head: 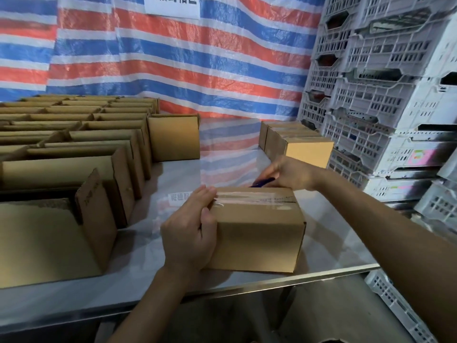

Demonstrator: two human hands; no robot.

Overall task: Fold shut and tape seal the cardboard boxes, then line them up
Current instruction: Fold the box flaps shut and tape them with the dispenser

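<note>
Much of the right hand [289, 174] is hidden behind the far edge of the cardboard box [257, 241]. Its grip is closed round a dark blue tool [263, 181], of which only a short stretch shows above the box; it may be a tape dispenser's handle, but the view does not settle that. The box stands closed on the steel tabletop [333, 256], near its front edge, with clear tape [252, 196] running along the top seam. The left hand [190, 233] has its grip clasped on the box's left end, fingers over the top edge and thumb on the near face. Dark print lies under the tape towards the right and is too blurred to read. At the left, rows of open boxes [74, 169] run off the picture's edge; a raised flap on the nearest one bears faint, unreadable print. A short row of sealed boxes [306, 149] sits at the far right, beside stacked grey plastic crates [371, 95], one with a pink and green label whose text cannot be made out. On the striped tarp [173, 58] hangs a white sign [171, 6] with Chinese characters, cut off at the top; its mirrored reflection shows on the tabletop.
</note>
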